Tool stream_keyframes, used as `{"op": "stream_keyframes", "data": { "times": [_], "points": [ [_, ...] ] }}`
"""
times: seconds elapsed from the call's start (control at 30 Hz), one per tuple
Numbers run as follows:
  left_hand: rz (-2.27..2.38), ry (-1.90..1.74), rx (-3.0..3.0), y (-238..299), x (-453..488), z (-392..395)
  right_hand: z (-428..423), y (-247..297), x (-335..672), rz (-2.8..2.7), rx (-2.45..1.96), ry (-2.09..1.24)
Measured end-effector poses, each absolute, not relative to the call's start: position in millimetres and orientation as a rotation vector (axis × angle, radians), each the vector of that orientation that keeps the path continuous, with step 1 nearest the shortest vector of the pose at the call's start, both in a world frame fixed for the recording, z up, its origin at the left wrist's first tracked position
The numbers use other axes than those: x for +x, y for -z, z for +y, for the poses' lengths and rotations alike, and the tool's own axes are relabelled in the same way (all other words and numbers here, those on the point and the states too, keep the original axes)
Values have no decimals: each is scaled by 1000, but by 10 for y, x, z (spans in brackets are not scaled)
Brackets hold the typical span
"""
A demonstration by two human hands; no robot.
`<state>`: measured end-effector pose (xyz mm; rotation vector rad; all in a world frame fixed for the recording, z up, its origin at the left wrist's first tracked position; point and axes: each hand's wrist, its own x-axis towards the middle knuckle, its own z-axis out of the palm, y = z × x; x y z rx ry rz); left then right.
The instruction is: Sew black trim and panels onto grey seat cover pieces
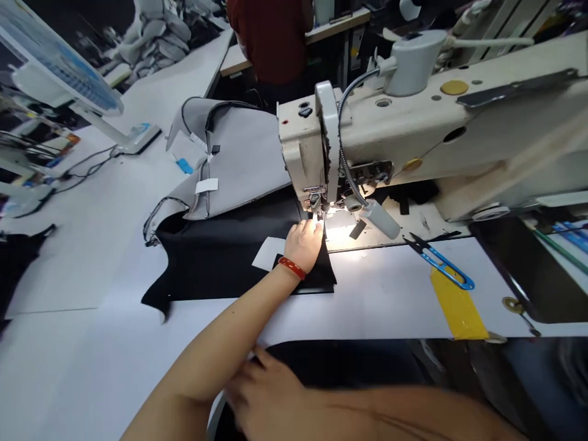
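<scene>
My left hand (303, 246), with a red bracelet (292, 267) at the wrist, is closed on the edge of a black fabric piece (215, 263), its fingertips right by the lit needle area of the sewing machine (303, 147). A small white paper piece (269, 253) lies on the fabric beside this hand. Behind the black piece, and joined or lying against it, spreads a grey panel (248, 153) with black edging and white labels. My right hand (266, 392) is low at the table's front edge, crossing beneath my left forearm. Motion blurs its fingers, so any hold is unclear.
Blue thread snips (443, 266) lie right of the machine bed, partly over yellow tape (457, 303). A dark phone-like slab (535, 269) rests farther right. A fan (68, 67) stands on the white table (68, 361) at left. A person in dark red (271, 43) is behind.
</scene>
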<state>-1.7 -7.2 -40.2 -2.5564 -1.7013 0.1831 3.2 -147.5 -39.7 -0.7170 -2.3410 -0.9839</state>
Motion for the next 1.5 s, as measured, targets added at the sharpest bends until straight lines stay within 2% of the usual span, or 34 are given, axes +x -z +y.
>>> {"op": "stream_keyframes", "data": {
  "times": [0.07, 0.13, 0.2, 0.27, 0.37, 0.53, 0.67, 0.73, 0.87, 1.03, 1.5],
  "points": [
    [-1722, -60, -2529, 488, -39, -97, -1585, 382, 533, -2313, -899, 649],
    [-1760, 45, -2510, 562, -44, -113, -1334, 416, 1027, -2208, -1283, 354],
    [-1792, 138, -2507, 602, -52, -133, -862, 491, 1397, -2071, -1638, 329],
    [-1823, 233, -2510, 598, -80, -162, -423, 583, 1580, -2070, -1711, 342],
    [-1826, 305, -2532, 528, -155, -204, -209, 693, 1549, -2216, -1604, 320],
    [-1684, 108, -2657, 400, -240, -200, -706, 705, 1215, -2646, -987, 195],
    [-1644, 36, -2666, 387, -207, -186, -890, 619, 1105, -2547, -1156, 312],
    [-1650, 21, -2645, 398, -193, -186, -857, 588, 1103, -2537, -1049, 360],
    [-1649, 17, -2679, 414, -201, -172, -816, 653, 1043, -2549, -768, 294],
    [-1587, -47, -2745, 411, -208, -126, -912, 796, 846, -2441, -848, 329],
    [-1513, -92, -2597, 352, -216, -36, -626, 779, 829, -2495, -872, 303]
  ]
}}
